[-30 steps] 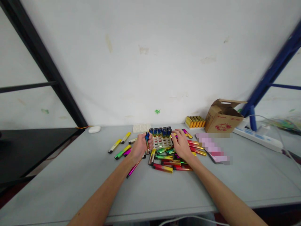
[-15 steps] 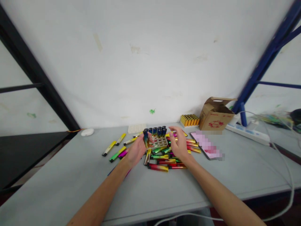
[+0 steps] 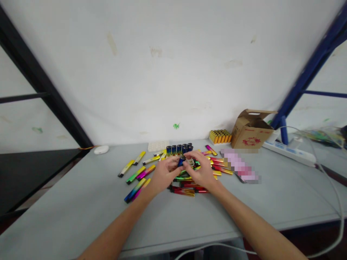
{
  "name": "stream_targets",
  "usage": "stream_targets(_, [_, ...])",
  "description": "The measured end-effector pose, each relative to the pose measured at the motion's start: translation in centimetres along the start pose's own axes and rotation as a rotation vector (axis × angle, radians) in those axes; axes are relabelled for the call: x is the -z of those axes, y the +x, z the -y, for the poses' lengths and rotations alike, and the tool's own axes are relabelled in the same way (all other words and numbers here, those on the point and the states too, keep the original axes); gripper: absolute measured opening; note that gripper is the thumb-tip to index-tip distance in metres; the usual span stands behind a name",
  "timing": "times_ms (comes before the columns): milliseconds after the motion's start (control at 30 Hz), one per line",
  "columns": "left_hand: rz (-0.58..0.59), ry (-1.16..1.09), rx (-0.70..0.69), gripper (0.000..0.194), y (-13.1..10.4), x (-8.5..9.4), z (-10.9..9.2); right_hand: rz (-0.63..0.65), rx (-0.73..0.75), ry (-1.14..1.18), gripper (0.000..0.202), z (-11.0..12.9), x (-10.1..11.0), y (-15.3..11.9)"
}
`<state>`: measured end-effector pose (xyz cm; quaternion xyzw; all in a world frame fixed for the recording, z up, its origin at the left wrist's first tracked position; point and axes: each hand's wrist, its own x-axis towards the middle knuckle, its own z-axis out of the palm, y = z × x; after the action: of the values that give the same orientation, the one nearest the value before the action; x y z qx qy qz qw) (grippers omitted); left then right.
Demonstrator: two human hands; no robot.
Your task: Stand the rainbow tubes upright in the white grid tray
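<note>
Both hands meet over the middle of the table. Between their fingertips is a short, shiny dark-blue tube (image 3: pixel 180 161), tilted, its lower end hidden. My left hand (image 3: pixel 164 174) is closed on it from the left, and my right hand (image 3: pixel 202 169) pinches it from the right. Behind them several similar blue-topped tubes (image 3: pixel 174 150) stand upright in a row. A pale holed tray (image 3: pixel 191 163) shows only in part beneath my right fingers. Around my hands lie loose slim tubes in metallic colours, such as a red-and-gold tube (image 3: pixel 183 192) and a green-and-yellow tube (image 3: pixel 136 175).
A white holed tray (image 3: pixel 155 146) lies near the wall. Further right stand a block of yellow tubes (image 3: pixel 220 136), an open cardboard box (image 3: pixel 251 135) and a power strip (image 3: pixel 290 151). A phone (image 3: pixel 238 164) lies right of the tubes. A white case (image 3: pixel 101 150) sits left.
My left hand has moved right with the blue tube, now tilted. My right hand has come in from the right and closed on it too.
</note>
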<state>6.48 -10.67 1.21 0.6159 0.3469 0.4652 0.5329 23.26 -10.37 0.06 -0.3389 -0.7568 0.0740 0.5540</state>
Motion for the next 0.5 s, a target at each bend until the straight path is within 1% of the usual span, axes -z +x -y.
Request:
stream_targets(100, [-0.078,0.112,-0.046,0.028,-0.27,-0.18,-0.25,0.005,-0.005,0.021,0.012,0.26,-0.14,0.16])
stream_targets(233, [-0.201,0.126,-0.074,0.025,-0.27,0.13,-0.37,0.052,-0.039,0.091,0.01,0.28,-0.14,0.39])
stream_targets(300, [-0.202,0.153,-0.071,0.024,-0.26,0.31,-0.36,0.077,-0.053,0.128,0.012,0.28,-0.11,0.41])
stream_targets(400, [-0.165,0.253,-0.091,0.024,-0.37,0.44,-0.28,0.113,-0.1,0.156,0.017,0.24,-0.11,0.34])
stream_targets(433, [-0.161,0.289,-0.108,0.027,-0.42,0.5,-0.23,0.117,-0.115,0.161,0.017,0.19,-0.11,0.31])
stream_targets(500, [-0.172,0.35,-0.142,0.042,-0.5,0.77,-0.13,0.091,-0.139,0.16,0.017,0.01,-0.1,0.31])
